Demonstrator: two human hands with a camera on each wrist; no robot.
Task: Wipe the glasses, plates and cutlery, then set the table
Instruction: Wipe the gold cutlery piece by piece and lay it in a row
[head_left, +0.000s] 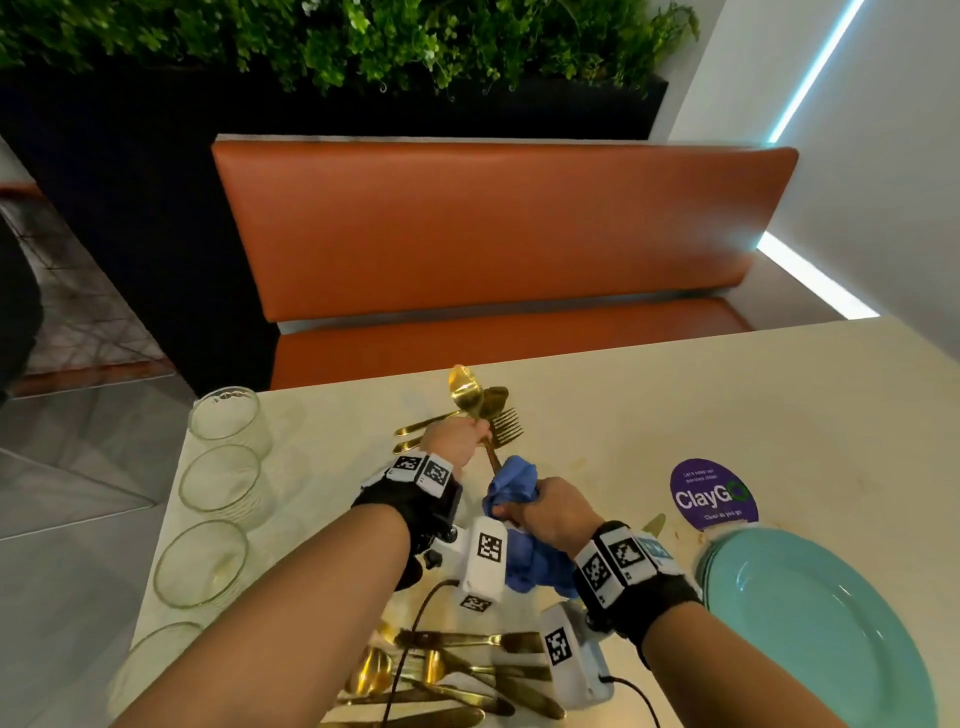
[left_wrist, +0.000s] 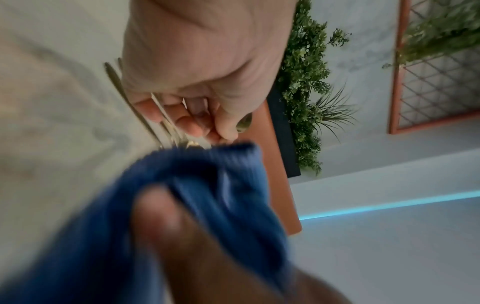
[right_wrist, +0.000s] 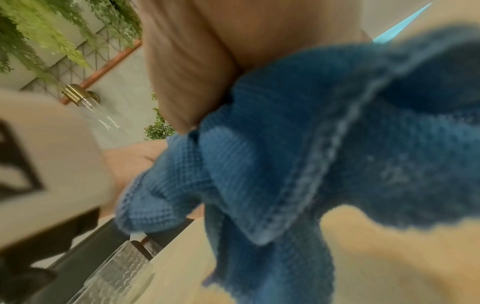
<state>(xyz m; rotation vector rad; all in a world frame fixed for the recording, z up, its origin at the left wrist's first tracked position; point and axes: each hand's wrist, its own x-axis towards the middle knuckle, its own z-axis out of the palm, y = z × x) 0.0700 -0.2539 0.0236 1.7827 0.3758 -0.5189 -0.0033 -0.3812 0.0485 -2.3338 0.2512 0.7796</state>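
A gold spoon (head_left: 465, 389) is held up over the table, and my left hand (head_left: 475, 431) grips its stem just below the bowl. My right hand (head_left: 519, 512) clutches a blue cloth (head_left: 511, 486) bunched round the spoon's handle. In the left wrist view, curled fingers (left_wrist: 189, 125) pinch the stem above the cloth (left_wrist: 207, 185). The right wrist view is mostly filled by the cloth (right_wrist: 311, 144). Under the raised spoon, a gold fork (head_left: 506, 426) and another spoon (head_left: 496, 400) lie on the table. A pile of gold cutlery (head_left: 452, 670) lies near the front edge.
Several ribbed glasses (head_left: 223, 421) stand in a row along the table's left edge. Stacked teal plates (head_left: 810, 623) sit at the front right, beside a purple round sticker (head_left: 711, 493). An orange bench (head_left: 493, 223) runs behind the cream table (head_left: 727, 389).
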